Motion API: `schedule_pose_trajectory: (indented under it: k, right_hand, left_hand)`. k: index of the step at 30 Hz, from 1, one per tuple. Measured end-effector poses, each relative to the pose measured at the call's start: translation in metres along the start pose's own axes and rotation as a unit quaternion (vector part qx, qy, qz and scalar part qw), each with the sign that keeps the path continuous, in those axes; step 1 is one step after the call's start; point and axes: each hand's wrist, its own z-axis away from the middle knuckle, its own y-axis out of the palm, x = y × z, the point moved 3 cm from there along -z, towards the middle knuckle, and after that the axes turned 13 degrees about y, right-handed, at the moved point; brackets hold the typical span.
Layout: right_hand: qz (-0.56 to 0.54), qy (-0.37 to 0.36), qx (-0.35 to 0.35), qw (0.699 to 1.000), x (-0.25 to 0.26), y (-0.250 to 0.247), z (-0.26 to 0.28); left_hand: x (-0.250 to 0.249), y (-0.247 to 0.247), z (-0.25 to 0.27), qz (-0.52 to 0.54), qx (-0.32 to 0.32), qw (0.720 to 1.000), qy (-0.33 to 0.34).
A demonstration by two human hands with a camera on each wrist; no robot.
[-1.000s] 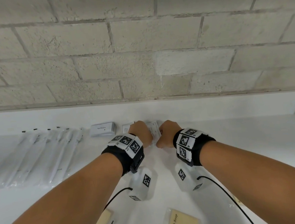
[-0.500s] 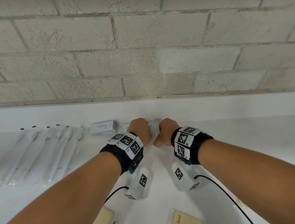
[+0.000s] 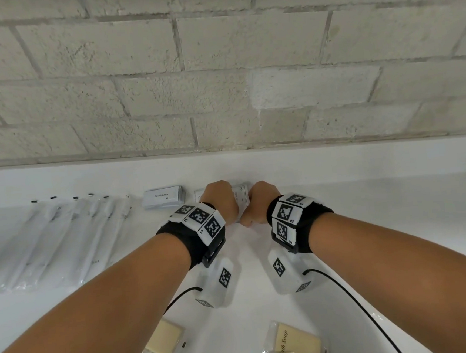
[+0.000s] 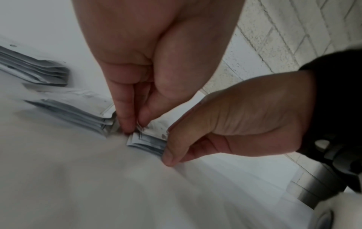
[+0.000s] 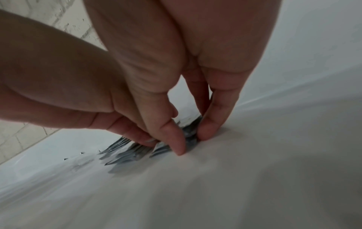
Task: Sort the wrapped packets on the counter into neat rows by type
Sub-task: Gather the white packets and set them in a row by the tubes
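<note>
A small stack of flat white packets lies near the back of the white counter. My left hand and right hand hold it from either side. In the right wrist view the right hand pinches the stack between thumb and fingers. In the left wrist view the left hand has its fingertips down on the stack's near corner. A second white stack lies just to the left, partly hidden under my left hand in the head view.
A stack of toothpaste packets sits left of my hands. Several wrapped toothbrushes lie in a row at far left. Two wrapped soap bars lie near the front edge. The brick wall rises behind the counter.
Both hands have moved a little farther back toward the wall with the stack and drawn closer together around it.
</note>
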Motion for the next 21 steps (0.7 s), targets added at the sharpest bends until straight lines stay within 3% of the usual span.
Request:
schedule_pose_trajectory:
  k: [17, 21]
  right_hand:
    - [0.021, 0.004, -0.012, 1.0, -0.01, -0.01, 0.025]
    - [-0.009, -0.006, -0.009, 1.0, -0.026, -0.017, 0.056]
  left_hand:
    - [-0.008, -0.014, 0.019, 0.079, 0.008, 0.996, -0.051]
    - [-0.016, -0.028, 0.05, 0.118, -0.016, 0.993, -0.022]
